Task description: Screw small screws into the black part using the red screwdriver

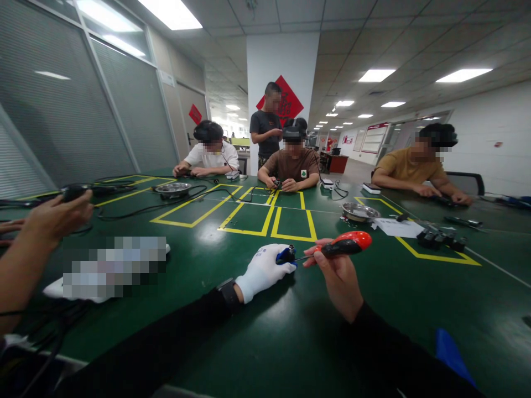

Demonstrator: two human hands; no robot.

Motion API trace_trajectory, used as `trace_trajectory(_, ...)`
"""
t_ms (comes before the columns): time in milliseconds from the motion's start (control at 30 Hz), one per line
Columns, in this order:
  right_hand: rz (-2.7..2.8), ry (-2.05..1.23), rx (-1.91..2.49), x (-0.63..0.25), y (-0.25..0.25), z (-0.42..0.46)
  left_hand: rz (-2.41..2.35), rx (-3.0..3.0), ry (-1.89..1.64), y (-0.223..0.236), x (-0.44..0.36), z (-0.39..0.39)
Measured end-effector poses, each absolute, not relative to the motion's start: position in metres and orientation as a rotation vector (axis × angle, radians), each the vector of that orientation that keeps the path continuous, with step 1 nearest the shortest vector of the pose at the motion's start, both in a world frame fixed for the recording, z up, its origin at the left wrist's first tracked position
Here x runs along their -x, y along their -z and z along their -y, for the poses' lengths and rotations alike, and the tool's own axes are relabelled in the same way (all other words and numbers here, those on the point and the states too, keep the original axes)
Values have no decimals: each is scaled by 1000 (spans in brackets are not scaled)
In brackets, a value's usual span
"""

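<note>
My left hand, in a white glove with blue at the fingers, is closed around a small dark part with a metallic round top. Most of that part is hidden by the fingers. My bare right hand grips a screwdriver by its red and black handle and the start of its shaft. The thin shaft points left toward the dark part; I cannot tell whether its tip touches. Both hands are just above the green table, near its middle.
At left, another person's hand holds a dark object near a blurred white item. Metal bowls, paper, black parts and cables lie around. A blue thing is lower right. Several people work opposite.
</note>
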State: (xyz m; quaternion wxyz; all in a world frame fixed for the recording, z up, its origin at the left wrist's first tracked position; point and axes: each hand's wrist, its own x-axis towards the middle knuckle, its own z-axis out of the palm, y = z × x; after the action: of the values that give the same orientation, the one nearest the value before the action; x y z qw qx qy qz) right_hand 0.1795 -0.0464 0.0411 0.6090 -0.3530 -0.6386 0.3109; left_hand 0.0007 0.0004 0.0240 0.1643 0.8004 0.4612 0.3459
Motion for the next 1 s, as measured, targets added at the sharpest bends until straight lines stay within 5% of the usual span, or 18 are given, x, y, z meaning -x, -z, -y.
trace_trajectory(400,1317,-1227,593,-184,-50,41,-1371,-2317,-982,-23,-3,1)
trace_trajectory(1000,1359,-1027,731,-183,-51,40,-1365,-2371,-986,-24,-4,2)
